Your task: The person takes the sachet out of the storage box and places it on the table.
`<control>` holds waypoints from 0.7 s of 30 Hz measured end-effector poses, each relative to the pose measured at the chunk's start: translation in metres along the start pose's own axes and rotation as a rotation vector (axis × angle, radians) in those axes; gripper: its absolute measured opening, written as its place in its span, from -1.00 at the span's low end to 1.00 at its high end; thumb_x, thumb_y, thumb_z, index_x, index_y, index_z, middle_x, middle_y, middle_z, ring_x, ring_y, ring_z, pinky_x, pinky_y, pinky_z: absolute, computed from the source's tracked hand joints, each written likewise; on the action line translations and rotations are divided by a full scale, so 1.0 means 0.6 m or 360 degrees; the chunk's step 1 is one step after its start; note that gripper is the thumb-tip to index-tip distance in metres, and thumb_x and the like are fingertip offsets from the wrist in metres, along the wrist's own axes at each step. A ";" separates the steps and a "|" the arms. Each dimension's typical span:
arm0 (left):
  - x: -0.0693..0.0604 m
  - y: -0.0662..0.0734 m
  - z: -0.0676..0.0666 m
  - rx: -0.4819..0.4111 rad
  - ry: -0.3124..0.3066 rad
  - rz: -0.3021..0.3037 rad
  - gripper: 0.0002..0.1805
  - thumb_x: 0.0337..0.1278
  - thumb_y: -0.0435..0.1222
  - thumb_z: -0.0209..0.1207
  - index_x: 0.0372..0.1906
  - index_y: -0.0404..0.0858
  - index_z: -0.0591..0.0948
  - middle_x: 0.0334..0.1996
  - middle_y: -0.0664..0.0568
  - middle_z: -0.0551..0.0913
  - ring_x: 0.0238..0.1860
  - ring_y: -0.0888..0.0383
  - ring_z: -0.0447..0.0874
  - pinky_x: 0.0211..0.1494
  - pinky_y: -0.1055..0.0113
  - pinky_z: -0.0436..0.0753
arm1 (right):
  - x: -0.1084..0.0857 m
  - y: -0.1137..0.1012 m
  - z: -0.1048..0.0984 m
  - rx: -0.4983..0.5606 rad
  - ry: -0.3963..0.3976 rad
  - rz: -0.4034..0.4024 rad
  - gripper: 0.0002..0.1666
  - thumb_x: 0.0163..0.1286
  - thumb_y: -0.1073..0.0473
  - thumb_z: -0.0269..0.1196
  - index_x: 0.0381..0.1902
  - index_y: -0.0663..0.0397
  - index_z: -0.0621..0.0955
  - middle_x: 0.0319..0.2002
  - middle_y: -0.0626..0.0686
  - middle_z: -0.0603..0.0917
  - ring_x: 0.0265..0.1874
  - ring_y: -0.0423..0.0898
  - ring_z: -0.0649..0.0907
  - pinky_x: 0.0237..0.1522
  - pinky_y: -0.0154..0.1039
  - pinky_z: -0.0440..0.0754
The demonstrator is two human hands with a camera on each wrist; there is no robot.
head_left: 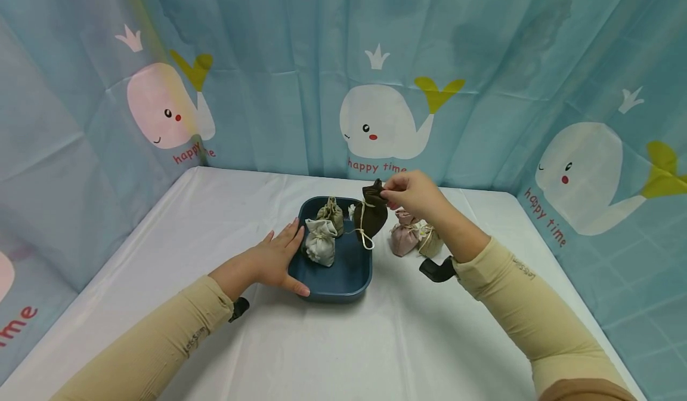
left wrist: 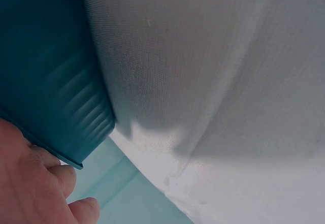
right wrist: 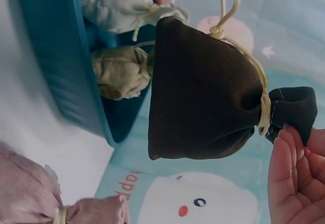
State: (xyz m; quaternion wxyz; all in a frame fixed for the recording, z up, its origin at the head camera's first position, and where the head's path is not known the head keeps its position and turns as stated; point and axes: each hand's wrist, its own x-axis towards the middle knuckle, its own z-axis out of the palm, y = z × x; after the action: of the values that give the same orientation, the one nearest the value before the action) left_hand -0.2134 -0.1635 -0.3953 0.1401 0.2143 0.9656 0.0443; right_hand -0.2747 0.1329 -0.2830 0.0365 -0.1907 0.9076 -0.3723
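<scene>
On the white-covered counter [head_left: 429,344], a spread left hand [head_left: 276,261] steadies a blue basin [head_left: 335,297]; a dark brown pouch [head_left: 370,217] hangs from a pinching right hand [head_left: 414,194].
The left hand's fingers lie apart along the basin's left rim, thumb at the near left corner. Inside sit a white pouch [head_left: 321,247] and, just beyond, an olive pouch [head_left: 333,215]. By the basin's right rim hangs the dark brown pouch, its gathered top between the right hand's thumb and fingers. Farther right, a pink pouch [head_left: 404,237] and tan pouch [head_left: 431,244] sit side by side.
</scene>
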 end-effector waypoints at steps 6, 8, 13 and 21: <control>0.000 -0.002 0.000 -0.0012 0.0000 0.0003 0.50 -0.59 0.56 0.03 0.43 -0.25 -0.29 0.42 -0.12 -0.44 0.43 -0.02 -0.41 0.35 -0.14 -0.16 | -0.011 -0.001 -0.025 -0.0029 0.0032 0.0003 -0.83 0.29 0.15 0.21 -0.38 0.14 0.64 -0.45 0.07 0.68 -0.41 -0.08 0.66 -0.24 -0.14 0.58; 0.001 -0.004 0.002 -0.0019 0.0005 0.0009 0.49 -0.58 0.56 0.03 0.43 -0.25 -0.29 0.42 -0.12 -0.45 0.43 -0.02 -0.42 0.35 -0.14 -0.17 | -0.014 0.001 -0.033 -0.0015 0.0046 0.0001 -0.83 0.29 0.17 0.21 -0.37 0.16 0.64 -0.43 0.09 0.69 -0.40 -0.05 0.66 -0.18 -0.13 0.57; 0.002 -0.006 0.003 -0.0024 0.0015 0.0025 0.50 -0.59 0.57 0.02 0.43 -0.27 -0.29 0.42 -0.13 -0.45 0.43 -0.02 -0.43 0.34 -0.15 -0.17 | -0.019 0.009 -0.051 0.0032 0.0061 0.0006 -0.81 0.30 0.18 0.20 -0.36 0.22 0.63 -0.42 0.12 0.69 -0.36 0.03 0.67 -0.19 -0.11 0.56; 0.002 -0.005 0.003 -0.0024 0.0024 0.0037 0.51 -0.61 0.58 0.01 0.43 -0.28 -0.27 0.42 -0.15 -0.44 0.43 -0.04 -0.41 0.34 -0.17 -0.16 | -0.035 0.021 -0.079 0.0035 0.0091 0.0026 -0.79 0.30 0.20 0.19 -0.34 0.29 0.62 -0.46 0.08 0.67 -0.38 0.04 0.67 -0.17 -0.09 0.58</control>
State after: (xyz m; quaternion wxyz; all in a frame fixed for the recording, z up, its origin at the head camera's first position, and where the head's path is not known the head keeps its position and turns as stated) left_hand -0.2151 -0.1656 -0.3977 0.1340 0.2240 0.9638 0.0547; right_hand -0.2692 0.1800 -0.2591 0.0157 -0.1721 0.9056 -0.3874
